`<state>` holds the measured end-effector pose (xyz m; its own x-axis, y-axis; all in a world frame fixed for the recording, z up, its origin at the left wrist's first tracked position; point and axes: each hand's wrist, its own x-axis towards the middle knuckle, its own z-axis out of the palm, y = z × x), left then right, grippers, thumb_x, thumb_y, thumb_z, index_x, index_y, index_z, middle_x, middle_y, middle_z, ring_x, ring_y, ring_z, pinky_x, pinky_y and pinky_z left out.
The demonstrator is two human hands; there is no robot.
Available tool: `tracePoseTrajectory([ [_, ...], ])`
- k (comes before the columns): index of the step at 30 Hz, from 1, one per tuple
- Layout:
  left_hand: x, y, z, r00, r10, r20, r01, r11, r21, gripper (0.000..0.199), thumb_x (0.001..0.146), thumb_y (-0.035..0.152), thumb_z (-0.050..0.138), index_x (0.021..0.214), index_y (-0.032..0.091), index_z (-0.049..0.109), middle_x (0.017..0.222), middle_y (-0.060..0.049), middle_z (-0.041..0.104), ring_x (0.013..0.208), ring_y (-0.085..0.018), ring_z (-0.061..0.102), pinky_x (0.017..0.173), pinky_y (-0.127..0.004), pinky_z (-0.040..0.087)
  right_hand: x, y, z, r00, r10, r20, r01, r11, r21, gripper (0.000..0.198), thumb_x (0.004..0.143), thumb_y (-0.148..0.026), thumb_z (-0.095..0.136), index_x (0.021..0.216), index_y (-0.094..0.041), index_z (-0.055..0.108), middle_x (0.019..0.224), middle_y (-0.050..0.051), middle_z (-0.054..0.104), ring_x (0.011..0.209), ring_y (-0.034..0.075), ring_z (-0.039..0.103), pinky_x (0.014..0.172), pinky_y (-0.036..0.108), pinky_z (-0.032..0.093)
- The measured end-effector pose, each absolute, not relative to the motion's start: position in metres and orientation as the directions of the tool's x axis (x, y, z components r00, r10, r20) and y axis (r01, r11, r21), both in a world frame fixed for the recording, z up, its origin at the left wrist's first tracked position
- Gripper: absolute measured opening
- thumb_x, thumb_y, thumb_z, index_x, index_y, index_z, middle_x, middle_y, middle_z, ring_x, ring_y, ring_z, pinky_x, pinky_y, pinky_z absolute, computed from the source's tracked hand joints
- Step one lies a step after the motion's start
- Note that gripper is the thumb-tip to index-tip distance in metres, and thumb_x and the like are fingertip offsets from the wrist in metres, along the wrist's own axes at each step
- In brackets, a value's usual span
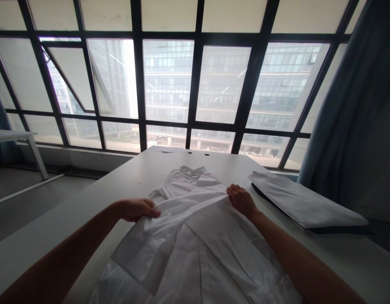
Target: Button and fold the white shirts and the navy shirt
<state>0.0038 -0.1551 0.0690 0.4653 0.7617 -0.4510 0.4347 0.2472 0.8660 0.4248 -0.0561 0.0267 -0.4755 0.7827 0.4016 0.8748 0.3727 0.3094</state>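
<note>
A white collared garment, which looks like a lab coat (188, 228), lies lengthwise on the white table (119, 181), its collar toward the window. My left hand (138, 210) pinches the cloth at the garment's left edge, thumb on top. At the right edge, somewhat farther away, my right hand (241, 198) has its fingers closed on the fabric. Between the two hands the cloth is drawn into diagonal creases. The lower part of the coat runs toward me and out of the bottom of the view.
To the right lies a folded white cloth (305, 200) with a dark underside. A thin white sheet (172, 150) and two dark round holes are at the table's far end. Beyond stand large dark-framed windows, a blue curtain (331, 114) on the right and another white table (14, 136) on the left.
</note>
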Motion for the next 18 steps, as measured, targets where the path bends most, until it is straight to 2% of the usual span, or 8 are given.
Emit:
tracePoseTrajectory([
  [4, 0.006, -0.150, 0.047, 0.603, 0.462, -0.651, 0.662, 0.166, 0.731, 0.051, 0.056, 0.065, 0.080, 0.060, 0.016, 0.065, 0.048, -0.004, 0.059, 0.039, -0.021, 0.055, 0.037, -0.035, 0.051, 0.425, -0.056, 0.018, -0.519, 0.784, 0.342, 0.850, 0.432, 0.301, 0.021, 0.088, -0.009, 0.047, 0.092, -0.015, 0.066, 0.104, 0.013, 0.063, 0.097, 0.024, 0.054, 0.082, 0.032, 0.036],
  [6, 0.008, -0.149, 0.041, 0.586, 0.377, -0.717, 0.750, 0.083, 0.656, 0.052, 0.057, 0.066, 0.079, 0.055, 0.017, 0.063, 0.047, -0.006, 0.058, 0.039, -0.022, 0.056, 0.035, -0.034, 0.049, 0.424, -0.056, 0.016, -0.523, 0.785, 0.333, 0.849, 0.446, 0.283, 0.020, 0.086, -0.008, 0.049, 0.091, -0.015, 0.067, 0.105, 0.012, 0.063, 0.098, 0.023, 0.054, 0.084, 0.032, 0.036],
  [7, 0.010, -0.150, 0.041, 0.565, 0.377, -0.734, 0.775, 0.062, 0.629, 0.052, 0.057, 0.067, 0.079, 0.055, 0.017, 0.063, 0.048, -0.007, 0.059, 0.041, -0.022, 0.056, 0.036, -0.033, 0.049, 0.424, -0.056, 0.016, -0.519, 0.786, 0.336, 0.852, 0.446, 0.273, 0.020, 0.086, -0.008, 0.050, 0.090, -0.015, 0.067, 0.105, 0.011, 0.063, 0.098, 0.023, 0.054, 0.084, 0.032, 0.036],
  [10, 0.020, -0.150, 0.048, 0.485, 0.525, -0.699, 0.786, 0.089, 0.612, 0.060, 0.057, 0.075, 0.073, 0.062, 0.016, 0.065, 0.060, -0.009, 0.064, 0.049, -0.020, 0.059, 0.042, -0.030, 0.051, 0.423, -0.058, 0.017, -0.505, 0.791, 0.346, 0.863, 0.450, 0.229, 0.018, 0.084, -0.009, 0.052, 0.089, -0.016, 0.068, 0.103, 0.011, 0.064, 0.098, 0.023, 0.055, 0.084, 0.032, 0.037],
  [13, 0.043, -0.142, 0.058, 0.370, 0.746, -0.554, 0.755, 0.107, 0.647, 0.070, 0.064, 0.082, 0.061, 0.078, 0.014, 0.068, 0.082, -0.012, 0.068, 0.062, -0.019, 0.062, 0.048, -0.028, 0.052, 0.421, -0.060, 0.018, -0.516, 0.781, 0.351, 0.856, 0.485, 0.178, 0.021, 0.083, -0.009, 0.052, 0.093, -0.016, 0.069, 0.105, 0.010, 0.064, 0.099, 0.023, 0.055, 0.085, 0.032, 0.038],
  [16, 0.075, -0.124, 0.062, 0.292, 0.858, -0.422, 0.741, 0.076, 0.667, 0.071, 0.065, 0.075, 0.064, 0.103, 0.015, 0.067, 0.102, -0.013, 0.067, 0.077, -0.021, 0.063, 0.054, -0.025, 0.051, 0.418, -0.062, 0.015, -0.533, 0.769, 0.353, 0.842, 0.521, 0.137, 0.025, 0.083, -0.008, 0.050, 0.096, -0.017, 0.070, 0.106, 0.009, 0.065, 0.100, 0.023, 0.056, 0.087, 0.032, 0.039],
  [18, 0.093, -0.111, 0.061, 0.257, 0.902, -0.347, 0.724, 0.059, 0.688, 0.073, 0.064, 0.062, 0.072, 0.121, 0.018, 0.060, 0.108, -0.011, 0.065, 0.083, -0.021, 0.063, 0.058, -0.024, 0.051, 0.418, -0.062, 0.012, -0.530, 0.773, 0.350, 0.842, 0.529, 0.106, 0.027, 0.084, -0.009, 0.050, 0.098, -0.018, 0.071, 0.108, 0.009, 0.066, 0.102, 0.022, 0.056, 0.089, 0.032, 0.039],
])
